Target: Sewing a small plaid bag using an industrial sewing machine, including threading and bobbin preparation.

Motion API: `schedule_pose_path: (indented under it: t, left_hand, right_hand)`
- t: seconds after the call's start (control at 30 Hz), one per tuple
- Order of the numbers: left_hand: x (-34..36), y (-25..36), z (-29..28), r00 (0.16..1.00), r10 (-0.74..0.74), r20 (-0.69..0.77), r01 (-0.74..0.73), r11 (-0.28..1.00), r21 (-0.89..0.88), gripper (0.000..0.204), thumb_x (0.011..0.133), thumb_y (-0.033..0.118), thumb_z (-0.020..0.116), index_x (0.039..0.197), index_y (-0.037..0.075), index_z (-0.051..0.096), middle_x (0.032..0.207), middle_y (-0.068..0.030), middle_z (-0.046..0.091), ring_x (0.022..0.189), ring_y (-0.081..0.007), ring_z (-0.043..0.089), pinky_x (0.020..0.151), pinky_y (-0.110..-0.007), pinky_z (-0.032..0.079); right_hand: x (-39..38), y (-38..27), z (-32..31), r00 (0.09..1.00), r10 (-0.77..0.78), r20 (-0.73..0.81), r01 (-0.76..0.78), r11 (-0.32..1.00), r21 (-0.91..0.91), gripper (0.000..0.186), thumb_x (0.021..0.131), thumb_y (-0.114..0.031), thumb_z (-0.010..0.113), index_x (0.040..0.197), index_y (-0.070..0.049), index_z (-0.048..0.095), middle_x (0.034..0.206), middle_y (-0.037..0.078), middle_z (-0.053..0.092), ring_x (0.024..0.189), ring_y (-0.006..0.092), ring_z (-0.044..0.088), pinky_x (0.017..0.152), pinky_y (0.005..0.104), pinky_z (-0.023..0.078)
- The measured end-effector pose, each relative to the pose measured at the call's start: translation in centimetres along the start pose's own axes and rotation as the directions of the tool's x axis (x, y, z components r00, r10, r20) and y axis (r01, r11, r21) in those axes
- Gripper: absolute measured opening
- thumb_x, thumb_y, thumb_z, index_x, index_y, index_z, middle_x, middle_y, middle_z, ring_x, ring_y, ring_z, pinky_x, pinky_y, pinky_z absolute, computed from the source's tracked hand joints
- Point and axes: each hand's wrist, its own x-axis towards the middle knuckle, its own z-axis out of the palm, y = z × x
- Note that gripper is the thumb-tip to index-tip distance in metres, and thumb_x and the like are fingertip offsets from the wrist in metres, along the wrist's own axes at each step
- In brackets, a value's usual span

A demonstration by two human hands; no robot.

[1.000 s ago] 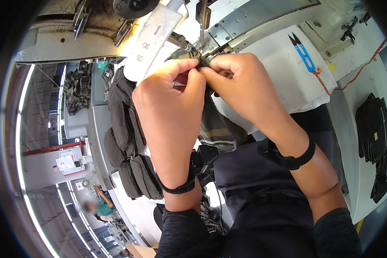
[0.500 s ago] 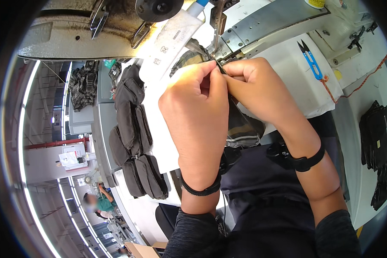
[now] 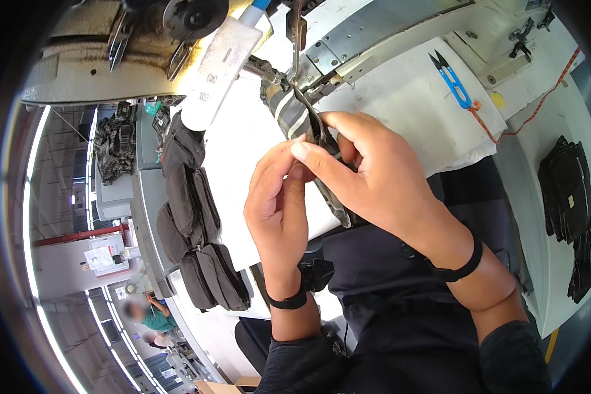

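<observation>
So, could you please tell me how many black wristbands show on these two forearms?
2: one wristband just behind the left hand, another wristband behind the right hand. The sleeves could hide more.

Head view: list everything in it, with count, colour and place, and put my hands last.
camouflage fabric piece: 1, olive, black and white, at the hands
sewing machine: 1, off-white, along the top
work lamp: 1, white, upper left
thread snips: 1, blue with black blades, upper right
cord: 1, orange-red, tied to the snips
white cloth: 1, under the snips
pouches: several, dark grey-brown, left
flat dark pieces: stacked, uncountable, right edge
camouflage bundle: 1, grey-green, far left
co-worker: at least 1, green top, lower left
wristbands: 2, black, one per wrist
left hand: 1, bare, centre
right hand: 1, bare, right of centre
</observation>
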Motion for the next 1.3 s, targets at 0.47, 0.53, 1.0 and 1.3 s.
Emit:
schedule_pose_path:
  t: [0.47, 0.53, 1.0, 1.3]
  left_hand:
    - [-3.5, -1.2, -4.6, 0.894, -0.438, 0.095, 0.393, 0.665, -0.635, 0.066, 0.098, 0.000, 0.067, 0.155, -0.009, 0.035, 0.140, -0.0195, 0.062, 0.124, -0.0224, 0.063, 0.104, -0.033, 0.050]
    - [-3.6, -0.4, -4.7, 0.917, -0.399, 0.019, 0.349, 0.778, -0.521, 0.066, 0.097, -0.001, 0.067, 0.155, -0.009, 0.036, 0.139, -0.0186, 0.062, 0.125, -0.0219, 0.062, 0.103, -0.032, 0.051]
    - [-4.4, 0.0, -4.6, 0.905, -0.424, -0.040, 0.318, 0.735, -0.598, 0.062, 0.097, -0.001, 0.067, 0.152, -0.010, 0.041, 0.140, -0.0161, 0.061, 0.125, -0.0200, 0.061, 0.108, -0.033, 0.046]
    - [-7.2, -0.6, -3.0, 0.826, -0.561, 0.051, 0.435, 0.579, -0.689, 0.039, 0.103, 0.006, 0.061, 0.138, -0.010, 0.058, 0.129, -0.0149, 0.069, 0.120, -0.0182, 0.065, 0.106, -0.030, 0.047]
  right_hand:
    - [0.1, -0.9, 0.2, 0.859, 0.317, 0.402, -0.506, 0.405, 0.762, 0.020, 0.104, -0.013, 0.059, 0.115, 0.001, 0.068, 0.086, -0.002, 0.068, 0.073, 0.0031, 0.056, 0.064, 0.0234, 0.047]
    - [0.0, 0.4, -0.1, 0.930, 0.246, 0.272, -0.364, 0.717, 0.595, 0.019, 0.104, -0.015, 0.060, 0.113, 0.000, 0.067, 0.083, -0.001, 0.068, 0.070, 0.0045, 0.056, 0.062, 0.0257, 0.046]
    - [-0.9, 0.3, 2.0, 0.966, 0.243, 0.083, -0.240, 0.736, 0.634, 0.026, 0.104, -0.021, 0.067, 0.091, 0.001, 0.068, 0.067, -0.011, 0.052, 0.061, -0.0043, 0.037, 0.051, 0.0197, 0.027]
    - [-3.0, -0.2, 0.1, 0.971, 0.230, 0.060, -0.235, 0.884, 0.403, 0.027, 0.104, -0.019, 0.067, 0.085, 0.001, 0.062, 0.067, -0.010, 0.044, 0.063, -0.0008, 0.033, 0.052, 0.0229, 0.028]
